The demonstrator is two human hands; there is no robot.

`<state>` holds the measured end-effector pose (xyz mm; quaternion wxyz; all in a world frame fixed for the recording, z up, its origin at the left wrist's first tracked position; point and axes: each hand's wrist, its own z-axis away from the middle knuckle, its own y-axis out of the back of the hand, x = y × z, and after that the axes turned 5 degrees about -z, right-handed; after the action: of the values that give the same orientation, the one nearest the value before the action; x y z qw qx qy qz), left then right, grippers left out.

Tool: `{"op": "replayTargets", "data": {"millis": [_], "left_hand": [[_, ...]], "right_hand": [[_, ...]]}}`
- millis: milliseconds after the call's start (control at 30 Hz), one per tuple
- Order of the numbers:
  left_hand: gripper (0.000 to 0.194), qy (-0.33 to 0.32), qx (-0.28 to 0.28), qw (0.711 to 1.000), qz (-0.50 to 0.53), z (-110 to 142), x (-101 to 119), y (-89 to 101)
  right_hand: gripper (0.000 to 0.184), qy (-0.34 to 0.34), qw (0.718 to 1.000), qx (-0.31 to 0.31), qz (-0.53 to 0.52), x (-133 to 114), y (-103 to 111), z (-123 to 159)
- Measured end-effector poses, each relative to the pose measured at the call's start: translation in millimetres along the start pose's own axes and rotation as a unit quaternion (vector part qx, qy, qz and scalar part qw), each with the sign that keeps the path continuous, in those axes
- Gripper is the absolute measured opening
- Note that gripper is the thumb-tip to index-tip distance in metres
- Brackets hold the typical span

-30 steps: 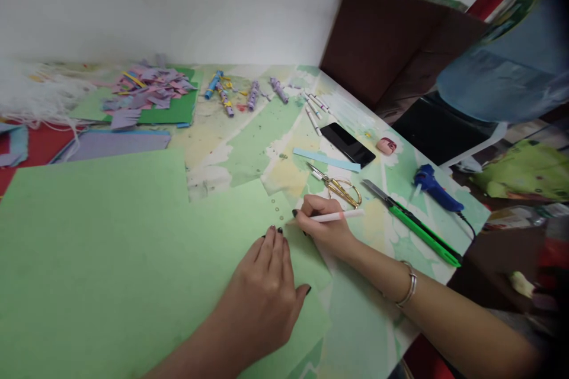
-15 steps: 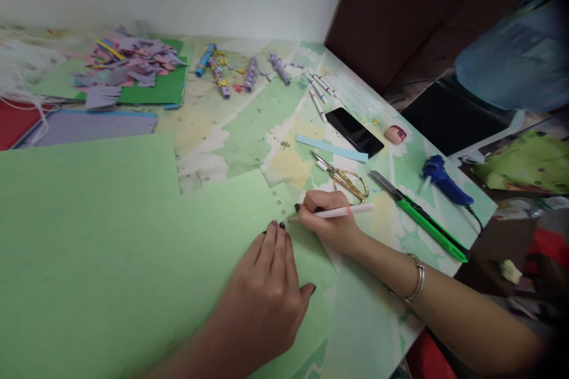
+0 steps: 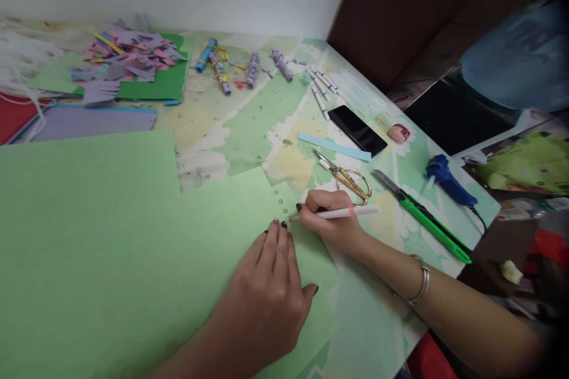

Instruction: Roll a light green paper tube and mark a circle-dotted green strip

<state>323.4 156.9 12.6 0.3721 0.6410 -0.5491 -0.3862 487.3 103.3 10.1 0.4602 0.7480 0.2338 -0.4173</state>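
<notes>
A large sheet of light green paper [image 3: 111,231] covers the left and middle of the table. My left hand [image 3: 271,290] lies flat on it, fingers stretched toward the far edge. A white pencil [image 3: 342,212] with a pinkish band is pinched in my right hand [image 3: 331,219], its tip touching the paper just beyond my left fingertips. Three small ring marks [image 3: 280,201] run in a row on the paper close to the tip. Gold-handled scissors [image 3: 351,180] lie right behind my right hand, their blades pointing away to the left.
A green utility knife [image 3: 431,225] and a blue glue gun [image 3: 448,180] lie at right. Behind the scissors are a blue paper strip [image 3: 334,147], a phone [image 3: 358,129] and several markers [image 3: 320,100]. Shredded paper [image 3: 128,56] is heaped at back left, beside rolled paper tubes [image 3: 252,70].
The whole view has shifted slightly, so things sit a little farther right. Both hands keep nearly the same pose, with the pencil tip staying near the ring marks.
</notes>
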Motion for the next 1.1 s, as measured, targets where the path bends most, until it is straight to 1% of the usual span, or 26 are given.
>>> {"op": "replayTargets", "data": {"millis": [233,733,933,1100], "left_hand": [[0.048,-0.002,-0.007,1.000,0.007,-0.5,-0.4,0.0],[0.046,0.001,0.003,1.000,0.008,-0.2,0.3,-0.6],[0.047,0.021,0.010,1.000,0.018,1.2,2.7,-2.3],[0.046,0.011,0.010,1.000,0.014,1.8,2.1,-1.9]], "right_hand": [[0.035,0.001,1.000,0.000,-0.002,0.6,0.1,0.6],[0.034,0.018,1.000,0.000,0.011,-0.4,0.5,-0.5],[0.033,0.022,1.000,-0.001,0.003,-0.5,0.8,0.0],[0.035,0.019,1.000,-0.001,0.018,-0.2,0.2,0.5]]}}
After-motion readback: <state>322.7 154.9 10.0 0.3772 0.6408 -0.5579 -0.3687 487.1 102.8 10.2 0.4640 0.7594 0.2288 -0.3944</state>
